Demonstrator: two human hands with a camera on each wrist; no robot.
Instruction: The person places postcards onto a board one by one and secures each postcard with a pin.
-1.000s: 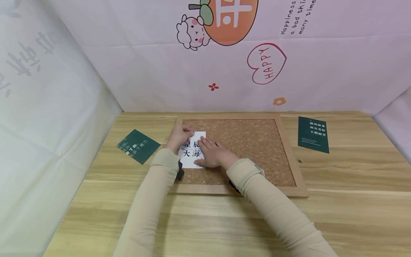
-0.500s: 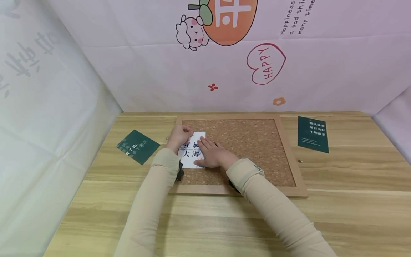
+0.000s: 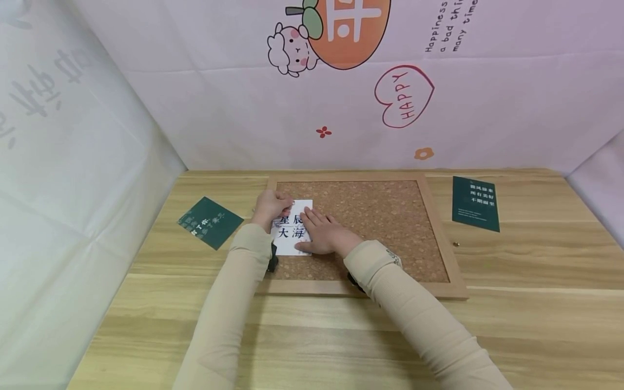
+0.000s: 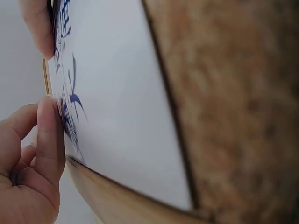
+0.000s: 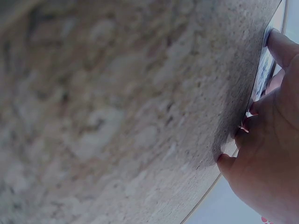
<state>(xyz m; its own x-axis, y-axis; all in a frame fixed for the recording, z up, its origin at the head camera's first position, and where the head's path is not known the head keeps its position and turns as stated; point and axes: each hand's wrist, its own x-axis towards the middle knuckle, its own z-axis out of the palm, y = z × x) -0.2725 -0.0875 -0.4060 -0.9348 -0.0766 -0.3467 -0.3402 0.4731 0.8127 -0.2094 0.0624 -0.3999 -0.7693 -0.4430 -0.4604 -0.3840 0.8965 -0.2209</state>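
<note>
A white card with dark blue characters lies on the left part of the cork board. At the card's top edge, my left hand pinches a small shiny thumbtack, mostly hidden by the fingertips. The left wrist view shows the thumb and index finger of my left hand meeting at the card's surface. My right hand lies flat over the card's right side with fingers spread. In the right wrist view, fingers of my right hand touch the card and the cork.
The board's wooden frame rests on a wood-grain table. A green card lies to the left, another green card to the right. One loose thumbtack sits right of the board. A printed cloth hangs behind.
My left hand's fingers have shifted slightly at the card's top edge, covering more of the thumbtack. The right hand and the card stay in place.
</note>
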